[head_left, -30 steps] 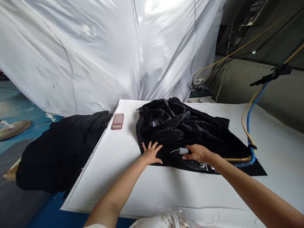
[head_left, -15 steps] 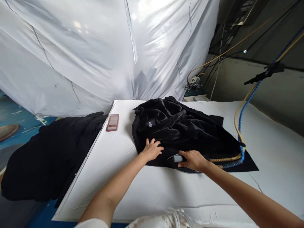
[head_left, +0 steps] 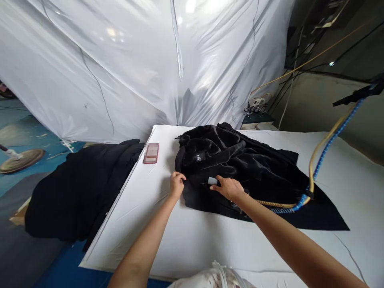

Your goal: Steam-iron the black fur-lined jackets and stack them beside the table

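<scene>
A black jacket (head_left: 228, 160) with a plush lining and a small neck label lies spread on the white padded table (head_left: 192, 240). At its left edge, my left hand (head_left: 177, 185) pinches the fabric between thumb and curled fingers. My right hand (head_left: 229, 188) is wrapped round the grey handle of a steam iron (head_left: 213, 181), which rests on the jacket's near front panel. My hand and the dark cloth hide much of the iron's body. From its rear, a yellow hose and a blue coiled hose (head_left: 322, 156) run right and upward.
A pile of black garments (head_left: 87, 192) lies against the table's left side. A small red-and-white card (head_left: 151, 153) sits near the left table edge. White sheeting (head_left: 120, 72) hangs behind. A black clamp (head_left: 357, 95) holds the hoses at upper right.
My left hand has gone from lying spread on the jacket to gripping its left edge. The iron has moved left and away from me along the cloth. The view has shifted slightly.
</scene>
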Tool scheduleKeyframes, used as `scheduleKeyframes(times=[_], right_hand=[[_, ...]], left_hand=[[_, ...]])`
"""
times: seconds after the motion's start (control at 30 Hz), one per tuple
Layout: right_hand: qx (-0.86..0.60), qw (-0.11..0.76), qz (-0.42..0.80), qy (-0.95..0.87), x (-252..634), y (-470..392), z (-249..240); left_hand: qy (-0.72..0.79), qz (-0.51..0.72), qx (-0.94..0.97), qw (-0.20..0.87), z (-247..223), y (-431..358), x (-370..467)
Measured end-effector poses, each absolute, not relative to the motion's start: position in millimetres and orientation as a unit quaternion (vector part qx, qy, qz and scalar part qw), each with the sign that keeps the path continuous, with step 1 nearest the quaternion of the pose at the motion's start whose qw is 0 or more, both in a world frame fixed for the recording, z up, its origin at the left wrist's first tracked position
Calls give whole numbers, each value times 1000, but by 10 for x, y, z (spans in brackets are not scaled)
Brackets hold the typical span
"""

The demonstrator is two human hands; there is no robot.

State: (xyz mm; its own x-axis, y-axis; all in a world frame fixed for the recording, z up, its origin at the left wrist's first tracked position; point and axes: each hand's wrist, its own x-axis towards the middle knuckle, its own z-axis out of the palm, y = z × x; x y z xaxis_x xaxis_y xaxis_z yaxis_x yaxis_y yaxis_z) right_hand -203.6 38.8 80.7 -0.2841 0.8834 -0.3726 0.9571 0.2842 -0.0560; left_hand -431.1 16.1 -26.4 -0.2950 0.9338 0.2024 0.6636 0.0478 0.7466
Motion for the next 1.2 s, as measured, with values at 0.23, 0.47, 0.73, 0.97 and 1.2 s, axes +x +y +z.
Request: scheduleKeyframes(times=[0.23,0.47,0.73,0.97,1.2], right_hand=[[567,140,-149,798,-2182,498,855],[547,177,-188,796,-2369,173,904],[602,144,-190,762,-2595,64,772],[631,139,-176,743,-2818,156,765],[652,119,-181,727,-2952,281,748]], left_hand=[[745,388,480,253,-347,237,-4574],[712,384,517,281,-341,483,-4529],[652,376,587,298,-405,461,-4648],[678,455,498,291,-364,671,-4663],[685,453,493,288,-398,711,-4710]])
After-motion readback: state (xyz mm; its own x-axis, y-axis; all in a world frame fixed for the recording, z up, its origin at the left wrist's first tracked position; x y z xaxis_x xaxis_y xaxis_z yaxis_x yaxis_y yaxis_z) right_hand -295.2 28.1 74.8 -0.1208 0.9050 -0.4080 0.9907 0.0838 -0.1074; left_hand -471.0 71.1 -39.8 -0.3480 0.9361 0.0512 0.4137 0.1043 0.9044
